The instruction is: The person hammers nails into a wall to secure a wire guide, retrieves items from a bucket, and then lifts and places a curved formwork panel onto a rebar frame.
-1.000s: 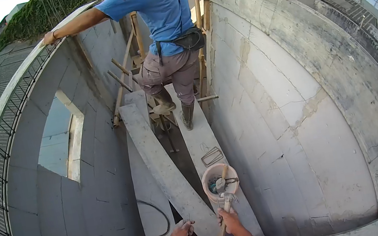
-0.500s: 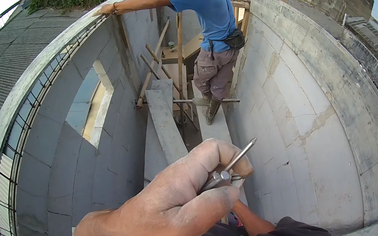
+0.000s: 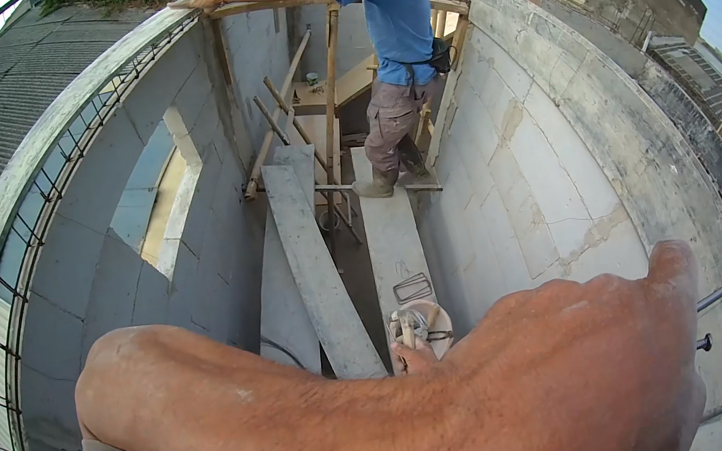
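Note:
My left hand (image 3: 588,359) is very close to the camera, its forearm crossing the lower view. Its fingers are closed round nails (image 3: 712,299), whose ends stick out past the hand on the right. Behind that forearm, my right hand (image 3: 416,357) shows only in part, closed on a hammer (image 3: 408,331) just at the bucket. The light-coloured bucket (image 3: 441,319) stands on a plank (image 3: 394,239) and holds metal pieces. A bent wire frame (image 3: 412,288) lies on the plank beyond the bucket.
A person in a blue shirt (image 3: 398,21) stands on the plank ahead, one arm on the left wall's top edge (image 3: 31,163). More planks (image 3: 308,254) lie to the left. A high block wall (image 3: 553,163) rises at right. Wooden poles (image 3: 334,85) stand behind.
My left hand with the nails has moved from the middle to the right, closer to the camera. The other person's feet have shifted. The bucket and my right hand have come into view.

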A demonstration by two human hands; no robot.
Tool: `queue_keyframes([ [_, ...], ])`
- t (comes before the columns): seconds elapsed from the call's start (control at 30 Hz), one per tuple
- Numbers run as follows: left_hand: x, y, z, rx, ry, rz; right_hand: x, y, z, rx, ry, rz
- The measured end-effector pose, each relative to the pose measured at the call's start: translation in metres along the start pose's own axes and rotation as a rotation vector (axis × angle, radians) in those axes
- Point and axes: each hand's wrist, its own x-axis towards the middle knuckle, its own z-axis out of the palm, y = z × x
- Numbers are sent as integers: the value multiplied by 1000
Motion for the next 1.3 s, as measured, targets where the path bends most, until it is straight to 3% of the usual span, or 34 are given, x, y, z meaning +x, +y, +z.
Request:
queue_keyframes([
  [0.17, 3, -60, 2, -118, 107, -193, 3, -11, -1, -5, -8, -12],
  [0.3, -57, -199, 28, -460, 598, -301, 5, -11, 1, -39, -43, 24],
  [0.37, -104, -263, 63, -850, 901, -397, 10, -9, 8, -69, -74, 70],
  [0.47, -180, -344, 145, -1177, 1254, -596, 25, 0, 29, -92, -192, 122],
  [0.57, -259, -391, 240, -1374, 1606, -766, 32, -1, 67, -343, -246, 159],
  [0.7, -385, -373, 313, -1633, 2140, -761, 12, 2, 177, -496, -297, 145],
  [0.73, -427, -394, 342, -1787, 1846, -190, 5, 11, 201, -468, -302, 144],
  [0.8, -514, -445, 396, -1793, 1076, 811, -5, 25, 248, -409, -318, 135],
  [0.9, -567, -425, 393, -1778, 1450, 492, -25, 46, 310, -326, -379, 127],
  [1.0, -585, -400, 361, -1566, 1913, -391, -40, 47, 357, -360, -442, 101],
  [1.03, -621, -438, 391, -1777, 1441, 438, -45, 44, 369, -389, -456, 76],
  [1.07, -598, -384, 341, -1646, 1954, -229, -50, 41, 380, -418, -471, 52],
  [1.1, -582, -353, 308, -1693, 2024, -326, -54, 38, 388, -415, -481, 41],
  [1.2, -559, -308, 261, -1778, 2064, -411, -65, 30, 406, -373, -506, 17],
  [1.3, -561, -307, 259, -1778, 2035, -318, -71, 28, 418, -243, -522, 17],
])
